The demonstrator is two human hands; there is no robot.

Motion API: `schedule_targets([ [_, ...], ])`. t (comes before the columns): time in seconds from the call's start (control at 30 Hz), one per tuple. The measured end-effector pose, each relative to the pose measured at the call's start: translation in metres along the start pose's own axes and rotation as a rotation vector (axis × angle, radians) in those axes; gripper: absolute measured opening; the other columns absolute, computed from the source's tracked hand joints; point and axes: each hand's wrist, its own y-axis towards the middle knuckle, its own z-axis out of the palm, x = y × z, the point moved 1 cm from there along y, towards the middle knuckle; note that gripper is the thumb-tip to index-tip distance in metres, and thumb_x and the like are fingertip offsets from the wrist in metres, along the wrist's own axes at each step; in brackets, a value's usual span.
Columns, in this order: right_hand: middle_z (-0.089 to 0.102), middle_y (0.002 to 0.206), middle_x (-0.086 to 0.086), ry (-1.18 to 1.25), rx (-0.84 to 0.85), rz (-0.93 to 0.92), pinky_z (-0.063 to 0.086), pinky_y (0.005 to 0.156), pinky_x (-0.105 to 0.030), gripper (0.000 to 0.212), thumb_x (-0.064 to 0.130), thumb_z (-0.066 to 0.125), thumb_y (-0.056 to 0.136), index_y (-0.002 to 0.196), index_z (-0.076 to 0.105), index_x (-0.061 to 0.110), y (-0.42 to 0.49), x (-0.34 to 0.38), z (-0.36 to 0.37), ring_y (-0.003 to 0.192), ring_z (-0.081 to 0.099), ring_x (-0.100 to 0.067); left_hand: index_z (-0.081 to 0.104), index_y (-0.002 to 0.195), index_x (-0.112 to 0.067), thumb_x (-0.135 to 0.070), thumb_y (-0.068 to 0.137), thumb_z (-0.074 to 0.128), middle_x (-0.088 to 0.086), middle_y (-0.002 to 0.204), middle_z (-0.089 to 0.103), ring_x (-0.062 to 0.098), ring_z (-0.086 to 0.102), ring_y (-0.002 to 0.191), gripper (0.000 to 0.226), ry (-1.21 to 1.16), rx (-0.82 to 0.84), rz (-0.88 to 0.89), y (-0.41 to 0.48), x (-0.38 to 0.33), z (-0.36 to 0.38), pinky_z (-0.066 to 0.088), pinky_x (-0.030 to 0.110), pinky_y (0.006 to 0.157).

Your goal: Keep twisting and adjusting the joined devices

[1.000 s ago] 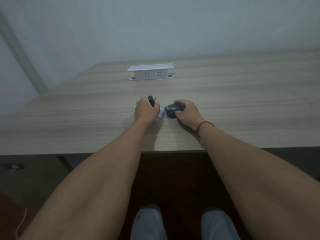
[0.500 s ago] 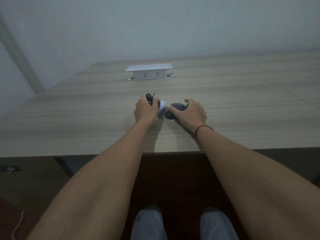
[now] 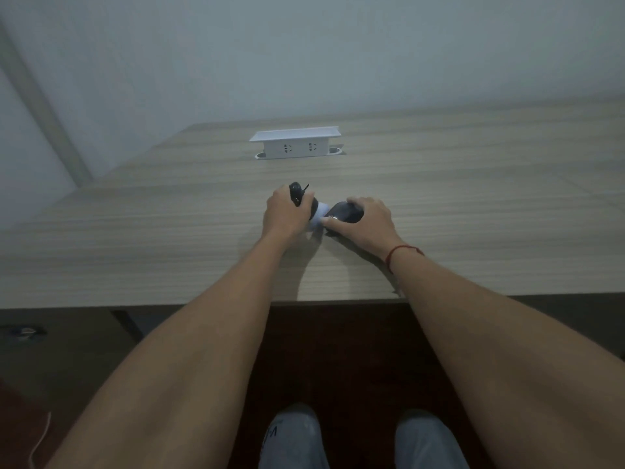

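Your left hand (image 3: pixel 285 214) is curled round a small black object (image 3: pixel 296 193) whose rounded top and thin clip poke up above the knuckles; what it is exactly can't be told. A bit of white cloth or tissue (image 3: pixel 319 214) shows between your two hands, just below the black object and touching the mouse. Your right hand (image 3: pixel 367 221) lies over a dark computer mouse (image 3: pixel 345 211), fingers bent over its far side, thumb on the near left edge, so it grips the mouse against the wooden table (image 3: pixel 473 204). The hands sit close together, nearly touching through the white piece, about mid-table and a little back from the near edge. A red string bracelet (image 3: pixel 400 252) is on your right wrist. Further back on the table stands a white pop-up socket box (image 3: pixel 296 143) with two outlets facing you, well apart from the hands. Below the table edge your knees in light trousers (image 3: pixel 294 438) show
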Motion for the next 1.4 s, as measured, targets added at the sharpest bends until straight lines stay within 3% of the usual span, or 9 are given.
schedule_targets([
  [0.13,0.051,0.134,-0.005,0.05,0.013,0.031,0.04,0.105,-0.041,0.082,0.055,0.076,0.064,0.135,0.051,0.021,0.001,0.002,-0.001,0.126,0.045,-0.023,0.063,0.095,-0.004,-0.037,0.09,0.061,0.011,0.09,0.065,0.028,0.065,0.089,0.033,-0.26,0.006,-0.02,0.002,-0.011,0.004,0.054,0.035,0.078],
  [0.3,0.05,0.112,-0.001,0.142,0.057,0.045,0.041,0.084,-0.027,0.07,0.034,0.079,0.072,0.128,0.05,0.006,-0.003,0.004,-0.01,0.101,0.048,-0.016,0.061,0.114,-0.003,-0.042,0.091,0.056,0.016,0.112,0.066,0.034,0.062,0.106,0.046,0.112,0.067,-0.1,0.005,0.003,0.008,0.05,0.042,0.094],
  [0.4,0.053,0.115,-0.002,0.154,0.053,0.032,0.041,0.083,-0.026,0.067,0.032,0.078,0.072,0.128,0.052,0.006,-0.004,0.005,-0.009,0.099,0.049,-0.015,0.062,0.112,-0.005,-0.043,0.093,0.052,0.016,0.112,0.067,0.033,0.063,0.106,0.045,-0.011,-0.028,-0.127,0.009,-0.004,0.003,0.05,0.041,0.094],
  [0.67,0.055,0.129,-0.005,0.06,0.024,0.014,0.048,0.099,-0.044,0.083,0.052,0.07,0.065,0.135,0.047,0.015,-0.008,0.006,0.0,0.115,0.054,-0.022,0.055,0.117,-0.002,-0.042,0.096,0.048,0.018,0.118,0.062,0.034,0.059,0.111,0.045,0.067,0.058,-0.119,0.009,-0.001,0.01,0.047,0.044,0.099],
  [0.77,0.056,0.129,-0.004,0.022,0.014,0.003,0.047,0.099,-0.044,0.083,0.056,0.067,0.064,0.134,0.049,0.017,-0.009,0.007,0.001,0.115,0.055,-0.022,0.056,0.113,0.0,-0.042,0.096,0.051,0.015,0.11,0.064,0.031,0.062,0.101,0.045,-0.226,0.031,-0.11,0.014,-0.012,0.009,0.052,0.041,0.094],
  [0.93,0.057,0.111,-0.001,0.006,0.039,-0.006,0.052,0.09,-0.044,0.074,0.06,0.064,0.06,0.12,0.053,0.017,-0.01,0.009,-0.001,0.1,0.057,-0.02,0.059,0.116,0.003,-0.042,0.094,0.051,0.023,0.119,0.064,0.038,0.06,0.112,0.051,0.011,0.129,-0.164,0.013,0.003,0.017,0.048,0.043,0.094],
  [1.07,0.058,0.106,0.001,-0.007,0.056,-0.014,0.052,0.088,-0.044,0.058,0.052,0.067,0.066,0.112,0.055,0.02,-0.01,0.01,0.0,0.097,0.058,-0.02,0.058,0.115,0.003,-0.043,0.094,0.052,0.02,0.116,0.064,0.034,0.061,0.109,0.051,-0.16,0.017,-0.152,0.013,-0.002,0.018,0.049,0.04,0.092],
  [1.23,0.054,0.106,0.005,0.009,0.064,-0.033,0.051,0.09,-0.041,0.064,0.054,0.066,0.067,0.12,0.054,0.019,-0.01,0.009,0.0,0.099,0.056,-0.018,0.058,0.116,0.0,-0.042,0.094,0.05,0.021,0.12,0.063,0.037,0.058,0.114,0.049,-0.013,0.085,-0.168,0.014,-0.002,0.015,0.047,0.046,0.099],
  [1.4,0.06,0.104,0.006,-0.024,0.084,-0.029,0.053,0.087,-0.041,0.059,0.058,0.062,0.062,0.112,0.056,0.026,-0.011,0.011,0.0,0.094,0.059,-0.017,0.059,0.113,0.0,-0.042,0.094,0.051,0.02,0.113,0.066,0.035,0.063,0.105,0.046,-0.121,0.064,-0.112,0.015,-0.011,0.016,0.052,0.044,0.094],
])
